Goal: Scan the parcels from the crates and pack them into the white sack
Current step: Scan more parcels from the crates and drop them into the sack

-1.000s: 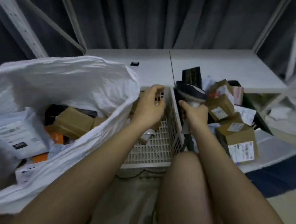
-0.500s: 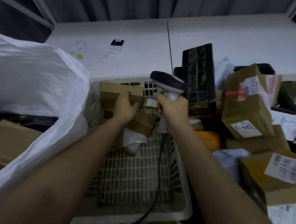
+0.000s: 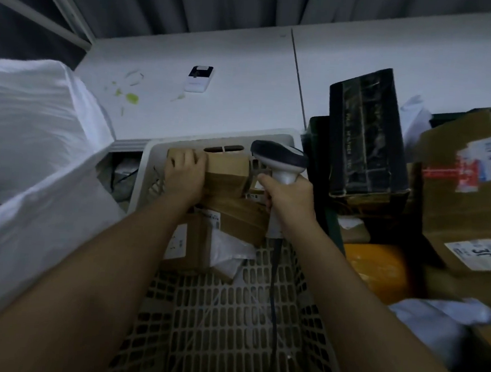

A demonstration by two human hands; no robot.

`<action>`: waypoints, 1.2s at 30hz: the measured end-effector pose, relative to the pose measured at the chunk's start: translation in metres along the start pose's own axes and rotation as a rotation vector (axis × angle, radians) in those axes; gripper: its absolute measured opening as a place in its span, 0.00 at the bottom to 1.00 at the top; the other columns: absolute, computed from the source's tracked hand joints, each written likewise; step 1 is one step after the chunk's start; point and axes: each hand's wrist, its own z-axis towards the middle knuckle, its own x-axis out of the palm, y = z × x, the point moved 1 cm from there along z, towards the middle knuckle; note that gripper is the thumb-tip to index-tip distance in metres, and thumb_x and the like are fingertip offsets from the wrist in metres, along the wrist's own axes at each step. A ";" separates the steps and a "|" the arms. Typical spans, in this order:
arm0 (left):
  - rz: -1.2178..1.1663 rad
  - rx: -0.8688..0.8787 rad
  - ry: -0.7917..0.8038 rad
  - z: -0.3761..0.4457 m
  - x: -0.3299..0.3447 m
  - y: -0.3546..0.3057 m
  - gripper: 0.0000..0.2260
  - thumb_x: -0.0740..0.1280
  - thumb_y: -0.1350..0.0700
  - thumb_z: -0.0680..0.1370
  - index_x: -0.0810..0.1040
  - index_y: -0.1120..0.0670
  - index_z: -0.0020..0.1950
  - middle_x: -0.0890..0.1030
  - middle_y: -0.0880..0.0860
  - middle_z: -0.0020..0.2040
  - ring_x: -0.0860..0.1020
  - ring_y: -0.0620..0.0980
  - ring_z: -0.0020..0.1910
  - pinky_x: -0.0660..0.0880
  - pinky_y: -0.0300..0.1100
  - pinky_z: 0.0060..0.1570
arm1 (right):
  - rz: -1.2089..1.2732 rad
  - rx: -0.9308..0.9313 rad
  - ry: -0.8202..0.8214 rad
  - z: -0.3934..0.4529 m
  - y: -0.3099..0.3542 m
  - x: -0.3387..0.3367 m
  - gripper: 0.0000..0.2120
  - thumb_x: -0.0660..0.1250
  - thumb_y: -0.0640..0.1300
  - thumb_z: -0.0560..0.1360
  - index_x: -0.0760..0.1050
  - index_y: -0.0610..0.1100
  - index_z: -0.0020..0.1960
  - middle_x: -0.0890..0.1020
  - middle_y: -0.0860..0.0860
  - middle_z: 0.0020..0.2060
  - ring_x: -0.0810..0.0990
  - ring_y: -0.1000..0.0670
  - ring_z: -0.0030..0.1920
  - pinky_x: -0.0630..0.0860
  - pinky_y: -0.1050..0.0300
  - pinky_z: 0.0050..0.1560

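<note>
A white lattice crate stands in front of me with several brown cardboard parcels piled at its far end. My left hand lies on the top brown box there, fingers curled over its far left edge. My right hand grips the handle of a corded barcode scanner, its dark head pointing left over the parcels. The white sack bulges at the left, its mouth beside the crate.
A second dark crate at the right holds a tall black box, large brown boxes with labels, an orange parcel and white mailers. A white table behind carries a small white device.
I have leaned in over the white crate. My left hand has slid to the far top box and curled over its edge. My right hand still grips the scanner.
</note>
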 end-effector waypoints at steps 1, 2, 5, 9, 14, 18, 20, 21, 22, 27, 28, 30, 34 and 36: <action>-0.002 0.001 -0.037 0.001 0.000 0.001 0.34 0.71 0.52 0.72 0.58 0.56 0.73 0.63 0.62 0.67 0.62 0.62 0.66 0.61 0.54 0.65 | 0.005 0.002 0.004 -0.002 0.001 0.000 0.07 0.74 0.40 0.70 0.75 0.42 0.39 0.77 0.45 0.32 0.76 0.46 0.35 0.73 0.53 0.38; -0.005 0.008 -0.069 0.002 -0.001 0.001 0.33 0.72 0.54 0.70 0.60 0.56 0.71 0.65 0.62 0.67 0.63 0.62 0.65 0.62 0.53 0.63 | 0.008 0.000 0.002 -0.003 0.002 -0.001 0.07 0.74 0.40 0.70 0.75 0.43 0.40 0.77 0.45 0.33 0.76 0.46 0.36 0.73 0.53 0.38; -0.020 0.069 -0.085 -0.002 -0.005 0.000 0.30 0.73 0.57 0.69 0.64 0.57 0.66 0.72 0.60 0.62 0.70 0.60 0.61 0.69 0.52 0.58 | 0.020 -0.001 -0.003 -0.008 0.007 -0.003 0.08 0.73 0.39 0.71 0.74 0.44 0.40 0.78 0.45 0.33 0.77 0.46 0.36 0.74 0.54 0.37; -0.498 -0.038 -0.155 -0.031 -0.016 -0.001 0.24 0.75 0.51 0.68 0.70 0.55 0.58 0.76 0.56 0.55 0.74 0.57 0.54 0.75 0.53 0.51 | 0.036 0.025 0.026 -0.024 0.015 -0.010 0.07 0.74 0.40 0.72 0.75 0.42 0.42 0.77 0.46 0.32 0.75 0.50 0.31 0.72 0.58 0.32; -0.996 -0.112 -0.242 -0.098 -0.071 -0.029 0.24 0.77 0.50 0.66 0.73 0.54 0.57 0.75 0.49 0.52 0.74 0.49 0.51 0.74 0.45 0.45 | 0.058 0.004 -0.131 -0.069 0.049 -0.034 0.15 0.74 0.47 0.72 0.78 0.37 0.52 0.82 0.44 0.40 0.81 0.47 0.37 0.79 0.57 0.35; -1.034 -0.048 -0.314 -0.166 -0.128 -0.046 0.26 0.78 0.47 0.65 0.72 0.51 0.58 0.75 0.51 0.56 0.72 0.51 0.56 0.72 0.46 0.50 | 0.199 -0.108 -0.253 -0.127 0.092 -0.058 0.21 0.75 0.48 0.71 0.77 0.38 0.60 0.84 0.43 0.49 0.83 0.49 0.42 0.80 0.56 0.40; -0.996 0.029 -0.340 -0.202 -0.158 -0.052 0.28 0.77 0.46 0.65 0.71 0.51 0.60 0.74 0.52 0.58 0.70 0.52 0.59 0.71 0.47 0.52 | 0.294 -0.150 -0.270 -0.162 0.111 -0.070 0.29 0.77 0.53 0.68 0.75 0.40 0.64 0.83 0.43 0.54 0.83 0.47 0.49 0.81 0.52 0.48; -0.964 0.072 -0.375 -0.219 -0.173 -0.052 0.29 0.77 0.46 0.65 0.71 0.50 0.62 0.73 0.52 0.58 0.70 0.52 0.59 0.71 0.48 0.52 | 0.317 -0.165 -0.281 -0.179 0.120 -0.075 0.35 0.78 0.57 0.65 0.73 0.42 0.66 0.81 0.44 0.58 0.82 0.45 0.55 0.80 0.48 0.56; -0.922 0.110 -0.420 -0.237 -0.187 -0.051 0.29 0.77 0.47 0.66 0.70 0.50 0.63 0.73 0.52 0.58 0.70 0.53 0.59 0.72 0.49 0.52 | 0.325 -0.173 -0.292 -0.201 0.130 -0.077 0.41 0.78 0.61 0.62 0.71 0.43 0.68 0.80 0.46 0.61 0.79 0.45 0.59 0.77 0.45 0.61; -0.571 0.244 -0.761 -0.320 -0.254 -0.026 0.29 0.77 0.57 0.66 0.71 0.54 0.64 0.73 0.56 0.58 0.72 0.57 0.57 0.70 0.50 0.55 | 0.369 -0.184 -0.240 -0.280 0.161 -0.084 0.63 0.75 0.76 0.42 0.68 0.47 0.70 0.81 0.50 0.58 0.82 0.48 0.55 0.80 0.47 0.56; -0.498 0.247 -0.824 -0.334 -0.264 -0.016 0.30 0.77 0.59 0.64 0.72 0.55 0.63 0.74 0.57 0.57 0.73 0.58 0.56 0.70 0.52 0.56 | 0.355 -0.183 -0.209 -0.302 0.170 -0.082 0.61 0.75 0.76 0.42 0.69 0.47 0.69 0.82 0.49 0.56 0.83 0.49 0.52 0.81 0.48 0.55; -0.375 0.239 -0.919 -0.360 -0.278 0.005 0.31 0.78 0.61 0.61 0.71 0.55 0.62 0.75 0.59 0.56 0.73 0.59 0.55 0.70 0.54 0.58 | 0.317 -0.184 -0.097 -0.344 0.187 -0.075 0.42 0.77 0.71 0.54 0.74 0.45 0.58 0.83 0.49 0.49 0.84 0.50 0.48 0.82 0.52 0.51; -0.387 0.232 -0.890 -0.399 -0.290 0.060 0.32 0.78 0.50 0.65 0.63 0.51 0.62 0.70 0.59 0.63 0.65 0.58 0.65 0.55 0.58 0.71 | 0.237 -0.223 0.053 -0.397 0.200 -0.052 0.23 0.77 0.52 0.68 0.76 0.43 0.58 0.84 0.48 0.45 0.85 0.51 0.41 0.80 0.60 0.33; -0.592 0.158 -0.796 -0.420 -0.293 0.088 0.32 0.74 0.42 0.68 0.61 0.50 0.64 0.61 0.56 0.70 0.58 0.56 0.70 0.53 0.53 0.71 | 0.213 -0.299 0.105 -0.414 0.201 -0.037 0.29 0.77 0.52 0.67 0.73 0.44 0.63 0.85 0.47 0.49 0.85 0.49 0.46 0.82 0.55 0.42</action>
